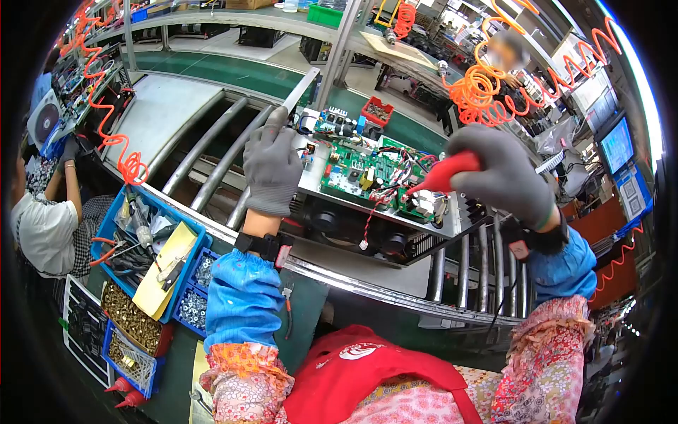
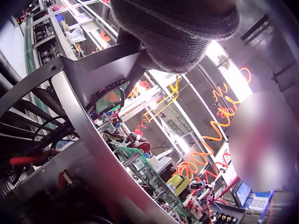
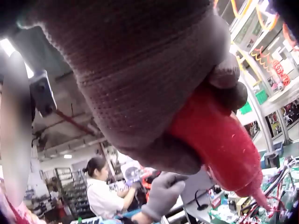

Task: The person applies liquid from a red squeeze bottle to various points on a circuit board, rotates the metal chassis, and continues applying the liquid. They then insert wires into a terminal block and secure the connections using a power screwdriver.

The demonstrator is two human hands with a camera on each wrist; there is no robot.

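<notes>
A green circuit board [image 1: 360, 169] with wires and components sits in a metal chassis [image 1: 311, 177] on the rollers. The gloved right hand [image 1: 505, 173] grips a red squeeze bottle [image 1: 445, 173], its nozzle pointing down at the board's right part. In the right wrist view the fingers of the right hand [image 3: 154, 93] wrap round the red bottle [image 3: 219, 140], its tip among wires. The gloved left hand [image 1: 272, 166] is at the chassis's left end, fingers on a metal bracket there. In the left wrist view the glove of the left hand [image 2: 177, 32] is above the dark frame [image 2: 103, 70]; its fingertips are hidden.
Left of the chassis are metal rollers [image 1: 219, 166]. A blue bin [image 1: 113, 219] of tools and small trays of brass parts [image 1: 131, 318] and screws [image 1: 192, 309] stand front left. Orange coiled hoses [image 1: 477, 88] hang above. Another person [image 1: 49, 226] works at far left; a monitor [image 1: 616, 146] is at right.
</notes>
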